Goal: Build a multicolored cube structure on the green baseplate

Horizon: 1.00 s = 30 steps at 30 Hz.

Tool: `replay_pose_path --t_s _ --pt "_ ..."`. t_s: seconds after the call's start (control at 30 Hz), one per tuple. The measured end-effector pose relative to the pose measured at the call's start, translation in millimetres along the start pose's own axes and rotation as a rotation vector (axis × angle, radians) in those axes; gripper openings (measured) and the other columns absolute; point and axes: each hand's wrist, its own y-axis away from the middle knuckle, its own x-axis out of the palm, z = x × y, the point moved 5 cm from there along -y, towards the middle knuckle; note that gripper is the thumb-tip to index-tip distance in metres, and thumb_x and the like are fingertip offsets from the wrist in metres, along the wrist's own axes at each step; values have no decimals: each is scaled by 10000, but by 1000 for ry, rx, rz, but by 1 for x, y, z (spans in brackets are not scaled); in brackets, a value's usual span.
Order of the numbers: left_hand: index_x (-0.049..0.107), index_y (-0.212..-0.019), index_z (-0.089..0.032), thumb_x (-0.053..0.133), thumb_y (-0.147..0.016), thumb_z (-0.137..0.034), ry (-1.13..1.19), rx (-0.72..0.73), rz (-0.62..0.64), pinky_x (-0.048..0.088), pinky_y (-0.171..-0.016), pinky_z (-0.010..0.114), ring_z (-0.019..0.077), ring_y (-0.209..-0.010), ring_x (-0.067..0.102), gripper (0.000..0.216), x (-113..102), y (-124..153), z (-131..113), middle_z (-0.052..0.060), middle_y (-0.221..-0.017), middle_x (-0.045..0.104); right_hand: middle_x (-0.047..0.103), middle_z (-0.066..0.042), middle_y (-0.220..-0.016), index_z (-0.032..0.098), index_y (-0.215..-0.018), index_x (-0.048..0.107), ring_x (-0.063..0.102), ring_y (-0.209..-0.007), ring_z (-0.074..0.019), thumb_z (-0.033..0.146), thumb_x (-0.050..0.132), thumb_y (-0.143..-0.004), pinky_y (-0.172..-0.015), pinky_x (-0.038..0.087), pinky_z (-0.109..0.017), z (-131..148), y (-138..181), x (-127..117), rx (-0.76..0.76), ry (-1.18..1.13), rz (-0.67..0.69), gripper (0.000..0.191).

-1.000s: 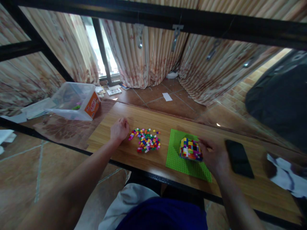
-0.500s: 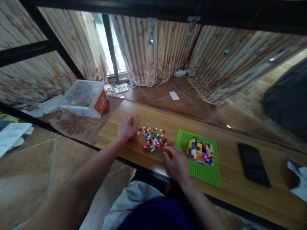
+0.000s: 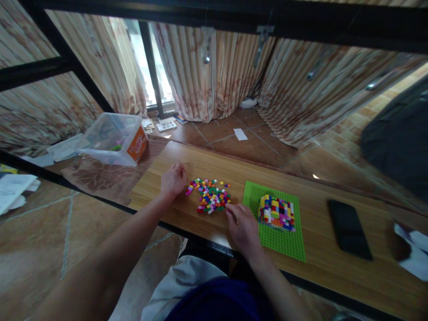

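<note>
A loose pile of small, brightly coloured toy bricks (image 3: 214, 196) lies on the wooden table. Left of it my left hand (image 3: 174, 179) rests on the tabletop with its fingers curled in; whatever they may hold is hidden. At the pile's right edge is my right hand (image 3: 243, 226), thumb and forefinger drawn together beside the bricks. Anything between those fingertips is too small to make out. To the right of this hand, a multicoloured brick structure (image 3: 277, 213) with a small dark gap in its top stands on a green studded baseplate (image 3: 284, 247).
A black phone-like slab (image 3: 349, 229) lies on the wooden table (image 3: 317, 209), with crumpled white paper (image 3: 414, 254) at the far right. On the floor to the left stands a clear plastic bin (image 3: 110, 138). A black metal bar (image 3: 214, 18) crosses overhead.
The whole view has shifted slightly, so things appear a little further left. My right hand stays by the pile's right edge, and my left hand keeps its curled pose.
</note>
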Motion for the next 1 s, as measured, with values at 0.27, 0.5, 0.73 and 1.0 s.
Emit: replay_pose_path --t_s 0.27,0.5,0.73,1.0 --pt "623 -983 -202 427 -922 -241 -3 7 -5 448 -714 320 236 -930 652 209 -1 -1 1 87 -1037 690 720 -82 -1000 245 -979 719 667 -948 -221 339 516 -941 -868 537 -386 -29 17 -77 139 -134 -236 227" --pt "625 -982 -206 431 -915 -249 -7 10 -15 451 -716 319 239 -950 650 209 -1 -2 2 89 -1039 691 750 -101 -905 185 -958 736 691 -794 -223 446 585 -865 -710 551 -349 -110 22 -126 437 -100 -395 315" --pt "625 -974 -200 430 -913 -250 -19 15 -15 450 -709 320 239 -933 655 211 -2 -2 1 92 -1043 693 746 -96 -921 181 -966 749 667 -761 -209 484 588 -840 -684 538 -342 -130 15 -112 481 -180 -282 366" --pt "630 -975 -196 418 -913 -244 -26 18 -25 455 -724 319 237 -941 657 226 -2 -3 0 88 -1041 700 730 -89 -977 193 -940 765 664 -821 -209 467 605 -823 -748 534 -354 -133 14 -112 455 -187 -258 338"
